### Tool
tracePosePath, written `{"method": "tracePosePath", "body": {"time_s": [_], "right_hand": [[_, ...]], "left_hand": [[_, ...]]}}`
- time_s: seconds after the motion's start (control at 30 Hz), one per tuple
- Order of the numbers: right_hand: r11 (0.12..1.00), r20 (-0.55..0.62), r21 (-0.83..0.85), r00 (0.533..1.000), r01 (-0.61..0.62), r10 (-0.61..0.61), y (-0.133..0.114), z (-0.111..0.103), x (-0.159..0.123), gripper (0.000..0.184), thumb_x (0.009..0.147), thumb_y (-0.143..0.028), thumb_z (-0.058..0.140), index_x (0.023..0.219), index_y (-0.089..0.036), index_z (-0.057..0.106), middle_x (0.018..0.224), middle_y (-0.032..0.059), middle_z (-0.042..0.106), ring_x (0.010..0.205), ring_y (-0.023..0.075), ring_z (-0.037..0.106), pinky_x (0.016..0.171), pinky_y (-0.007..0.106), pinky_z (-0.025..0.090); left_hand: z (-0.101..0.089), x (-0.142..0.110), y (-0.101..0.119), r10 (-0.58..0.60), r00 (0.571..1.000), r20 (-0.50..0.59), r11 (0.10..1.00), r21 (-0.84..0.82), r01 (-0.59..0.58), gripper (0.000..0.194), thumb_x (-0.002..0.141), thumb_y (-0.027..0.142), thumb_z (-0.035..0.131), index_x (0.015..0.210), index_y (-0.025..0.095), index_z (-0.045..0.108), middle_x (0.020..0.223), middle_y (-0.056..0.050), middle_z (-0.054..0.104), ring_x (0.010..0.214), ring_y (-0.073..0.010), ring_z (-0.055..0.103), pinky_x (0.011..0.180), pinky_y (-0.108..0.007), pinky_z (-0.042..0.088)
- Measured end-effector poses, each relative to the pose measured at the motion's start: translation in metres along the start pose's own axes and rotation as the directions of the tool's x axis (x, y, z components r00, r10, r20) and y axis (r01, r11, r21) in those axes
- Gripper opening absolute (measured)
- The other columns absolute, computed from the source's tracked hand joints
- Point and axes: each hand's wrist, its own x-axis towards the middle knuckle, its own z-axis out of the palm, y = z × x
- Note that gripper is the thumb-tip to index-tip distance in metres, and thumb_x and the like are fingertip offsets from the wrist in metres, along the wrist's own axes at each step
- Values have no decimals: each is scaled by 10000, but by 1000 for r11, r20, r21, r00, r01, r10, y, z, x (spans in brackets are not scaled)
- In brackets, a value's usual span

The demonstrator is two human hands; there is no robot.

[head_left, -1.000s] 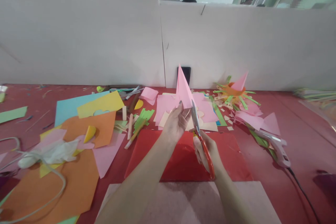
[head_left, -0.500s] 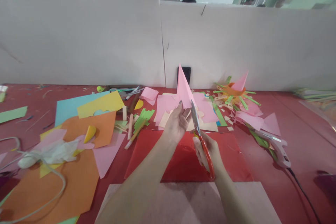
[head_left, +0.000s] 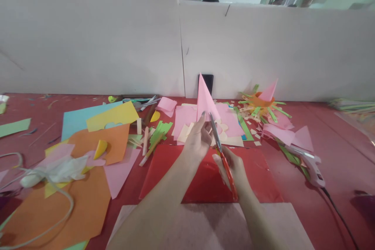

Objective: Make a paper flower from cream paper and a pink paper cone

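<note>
Between the thumb and fingers of my left hand [head_left: 199,137] is the lower edge of a folded pink paper [head_left: 206,103], tall and pointed at the top. My right hand [head_left: 233,168] is closed around the handles of red-handled scissors [head_left: 216,134]. Their blades point up and away, with the tips at the paper's bottom edge, close to my left fingertips. Beneath both hands lies a red board [head_left: 164,174]. Behind the held paper, pink sheets [head_left: 184,119] and cream paper pieces [head_left: 231,140] are spread on the table.
To the right are a glue gun [head_left: 312,168] with a cord and an orange-and-green paper craft [head_left: 261,101]. Orange sheets [head_left: 84,203], a yellow sheet [head_left: 114,116] and a white cable [head_left: 70,199] lie left. A white partition [head_left: 117,43] stands behind, with a black phone [head_left: 208,82] against it.
The scissors have shifted slightly left, their tips now overlapping the paper's lower edge, and the handles look closer together. The pink paper has turned a little, showing a broader face.
</note>
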Motion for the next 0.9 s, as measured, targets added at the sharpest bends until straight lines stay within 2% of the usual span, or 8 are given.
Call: {"method": "tracePosePath", "body": {"time_s": [0.27, 0.53, 0.77, 0.9], "right_hand": [[998, 116, 53, 993, 20, -26, -2, -3, -1, 416, 786, -423, 550, 1099, -148, 550, 501, -84, 295, 419, 70, 266, 380, 181, 239], [997, 138, 73, 990, -2, -8, -3, -2, -3, 415, 802, -445, 542, 1100, -155, 532, 511, -89, 290, 408, 66, 271, 386, 188, 246], [986, 29, 162, 999, 33, -38, -3, 3, -4, 480, 823, -551, 454, 1059, -144, 545, 460, -98, 281, 368, 65, 245, 347, 187, 247], [987, 19, 158, 999, 36, -39, -4, 2, -4, 486, 821, -560, 455, 1046, -142, 558, 462, -90, 307, 368, 66, 257, 347, 189, 256]], "left_hand": [[0, 2, 7, -6, 1000, -27, 999, -39, 5, 77, 743, 212, 671, 766, 144, 642, 687, 2, 655, 649, -86, 625, 731, -210, 483], [-4, 6, 17, 70, 997, 28, 996, -51, -68, 117, 755, 242, 662, 836, 159, 646, 751, 5, 670, 717, -91, 631, 795, -225, 464], [-8, 9, 9, -9, 1000, -10, 998, -66, 9, 84, 758, 214, 657, 806, 147, 640, 729, -3, 680, 689, -91, 646, 822, -234, 466], [-12, 11, 5, -33, 999, 24, 998, -50, 34, 73, 763, 215, 651, 788, 147, 639, 739, -14, 691, 703, -111, 660, 859, -261, 472]]}}
